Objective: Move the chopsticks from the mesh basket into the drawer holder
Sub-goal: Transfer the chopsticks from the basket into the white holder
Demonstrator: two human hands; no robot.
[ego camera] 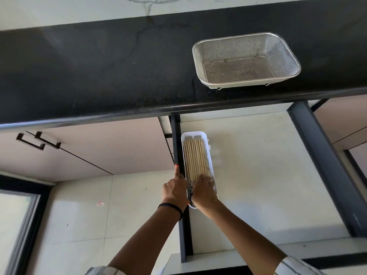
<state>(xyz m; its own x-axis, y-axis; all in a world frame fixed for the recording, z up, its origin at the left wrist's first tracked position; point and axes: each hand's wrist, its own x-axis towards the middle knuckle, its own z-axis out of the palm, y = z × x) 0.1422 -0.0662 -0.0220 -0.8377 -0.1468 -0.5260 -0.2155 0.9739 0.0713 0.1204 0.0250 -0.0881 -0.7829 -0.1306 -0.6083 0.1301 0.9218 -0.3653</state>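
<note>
Chopsticks lie in the drawer holder; mesh basket on the countertop holds none.

We find the chopsticks (195, 158) lying side by side in the white holder (211, 155) at the drawer's (258, 165) left edge. Our right hand (204, 192) rests curled fingers on their near ends, likely levelling them. Our left hand (174, 190) steadies the holder's left side, forefinger straight along the drawer's dark rail. The mesh basket (246, 60) sits near the countertop's (99, 76) front edge.

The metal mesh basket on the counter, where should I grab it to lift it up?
Grab the mesh basket by its thick metal rim, one hand on each short end, reaching down from above. The rim is stiff and sticks out all round, while the mesh walls look thin and slope inward. It appears empty and stands level on little wire feet on the black counter, so it should lift straight up.
</note>
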